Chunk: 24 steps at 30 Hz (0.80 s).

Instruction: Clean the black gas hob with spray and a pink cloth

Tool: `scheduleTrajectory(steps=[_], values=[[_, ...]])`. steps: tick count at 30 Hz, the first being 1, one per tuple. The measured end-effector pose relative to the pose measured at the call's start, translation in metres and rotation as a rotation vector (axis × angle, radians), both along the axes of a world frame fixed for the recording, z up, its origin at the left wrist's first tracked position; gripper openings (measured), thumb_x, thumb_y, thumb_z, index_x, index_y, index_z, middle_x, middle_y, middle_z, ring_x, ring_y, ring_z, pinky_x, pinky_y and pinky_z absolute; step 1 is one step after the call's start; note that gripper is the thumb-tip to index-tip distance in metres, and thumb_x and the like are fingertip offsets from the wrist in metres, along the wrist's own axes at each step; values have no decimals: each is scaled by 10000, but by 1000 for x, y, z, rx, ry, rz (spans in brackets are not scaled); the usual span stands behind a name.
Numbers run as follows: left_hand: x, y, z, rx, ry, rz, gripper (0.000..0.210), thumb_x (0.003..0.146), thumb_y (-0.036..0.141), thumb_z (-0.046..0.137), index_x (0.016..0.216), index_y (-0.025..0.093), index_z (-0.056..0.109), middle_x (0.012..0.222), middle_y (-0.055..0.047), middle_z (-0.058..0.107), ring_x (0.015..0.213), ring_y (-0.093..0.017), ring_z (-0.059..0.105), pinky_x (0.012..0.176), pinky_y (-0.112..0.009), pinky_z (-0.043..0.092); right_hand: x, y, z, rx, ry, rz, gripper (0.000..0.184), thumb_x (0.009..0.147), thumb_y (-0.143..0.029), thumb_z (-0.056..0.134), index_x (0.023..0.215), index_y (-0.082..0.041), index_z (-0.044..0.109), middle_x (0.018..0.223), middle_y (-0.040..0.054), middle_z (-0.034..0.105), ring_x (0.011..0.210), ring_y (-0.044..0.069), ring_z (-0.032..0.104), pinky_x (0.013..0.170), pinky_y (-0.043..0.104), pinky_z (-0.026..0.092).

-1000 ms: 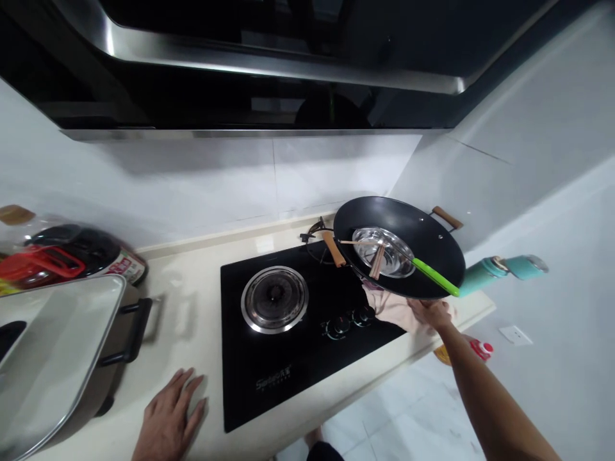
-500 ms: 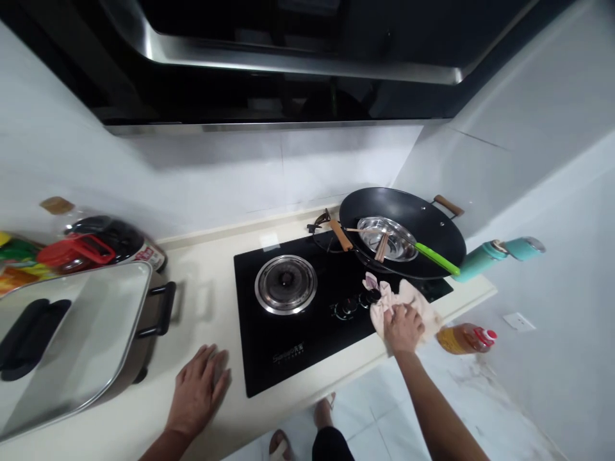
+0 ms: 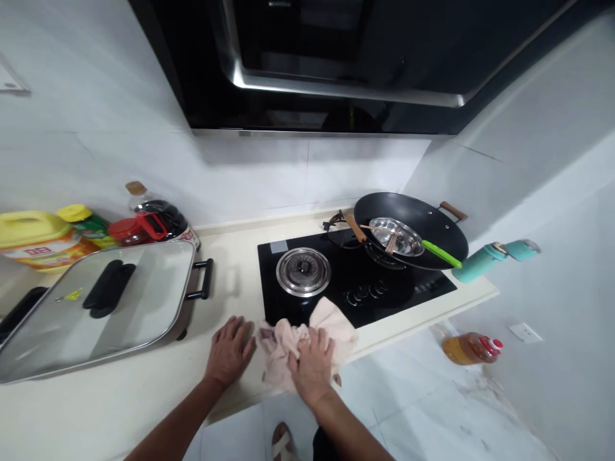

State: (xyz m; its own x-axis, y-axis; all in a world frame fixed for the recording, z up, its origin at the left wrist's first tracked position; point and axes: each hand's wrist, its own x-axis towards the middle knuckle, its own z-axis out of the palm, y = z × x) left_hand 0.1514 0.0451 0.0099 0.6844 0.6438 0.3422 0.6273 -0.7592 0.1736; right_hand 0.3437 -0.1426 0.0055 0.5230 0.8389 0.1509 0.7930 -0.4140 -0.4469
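A pale pink cloth [image 3: 336, 323] lies bunched over the front edge of the black gas stove [image 3: 413, 298] and the counter. My right hand [image 3: 313, 366] presses on it with the fingers curled into its folds. Just left of the cloth, my left hand [image 3: 229, 351] rests on the counter, fingers stretched out and holding nothing. Behind the cloth sits the round metal burner [image 3: 303, 272], and the control knobs [image 3: 368, 291] are to its right. Part of the stove's front left is hidden under the cloth.
On the right burner stands a black wok [image 3: 408, 208] holding a steel bowl [image 3: 408, 240], chopsticks and a green-handled utensil [image 3: 441, 254]. A teal bottle [image 3: 480, 261] stands beyond it. An electric pan [image 3: 144, 307] with a glass lid occupies the left counter. The range hood [image 3: 327, 109] overhangs.
My right hand has moved left with the cloth, from the stove's right front to its left front. The view has shifted left, showing more of the pan and bottles.
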Motion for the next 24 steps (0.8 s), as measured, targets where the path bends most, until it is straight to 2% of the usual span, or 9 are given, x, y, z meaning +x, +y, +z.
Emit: scheduleTrajectory(steps=[3,5,6,8,12,14,17,19,24], values=[[-3,0,-2,-16,17,-24,453,941,364,545,1356,224,659,1454,-159,644,1425,-347,513,1104,-498,438,-20,12,7,7,15,294,521,947,-524,629,1387,-247,649,1569,142,536,1540,421,327,1260,691,190],[-5,0,-3,-17,20,-22,460,931,347,555,1364,226,655,1460,-160,641,1423,-347,515,1101,-499,440,-10,14,14,-17,10,448,461,954,-519,637,1333,-260,673,1604,103,512,1558,367,330,1291,620,204],[-6,-1,-4,-14,18,-17,460,933,357,561,1363,224,656,1462,-162,640,1423,-349,514,1101,-502,441,2,13,17,-25,3,478,423,956,-516,642,1294,-266,688,1614,93,503,1563,353,329,1295,611,203],[-6,-2,-6,3,9,-8,451,945,394,567,1349,216,664,1458,-164,642,1421,-352,513,1101,-507,444,35,8,21,-29,-31,428,405,941,-502,671,1270,-266,694,1642,106,469,1574,367,310,1286,646,189],[-3,-4,-7,55,-15,14,396,999,411,526,1314,229,681,1415,-143,671,1409,-333,525,1105,-505,442,101,-7,16,8,-116,121,493,887,-382,706,1346,-214,644,1698,181,357,1600,438,220,1247,721,184],[-3,-5,-7,64,-28,17,386,1004,412,531,1313,236,680,1403,-135,676,1400,-330,534,1098,-501,447,123,-7,12,29,-104,27,434,858,-330,696,1268,-193,663,1715,194,312,1605,443,205,1243,701,220],[-3,-6,-5,61,-35,14,378,1001,415,546,1313,244,676,1401,-131,674,1396,-324,539,1094,-492,454,143,9,9,49,-82,6,282,838,-329,692,1075,-178,678,1735,213,245,1610,444,185,1226,657,286],[-3,-7,-2,62,-34,12,375,1001,412,547,1312,246,675,1399,-129,673,1396,-320,539,1095,-491,457,155,29,9,66,-107,19,278,850,-353,691,1046,-158,669,1718,245,263,1607,448,180,1226,638,291],[-3,-12,5,36,-8,13,385,1004,418,543,1328,252,668,1424,-127,656,1408,-316,526,1090,-491,466,180,67,7,102,-186,6,386,933,-380,593,1193,-103,660,1581,272,471,1564,431,272,1228,632,277]])
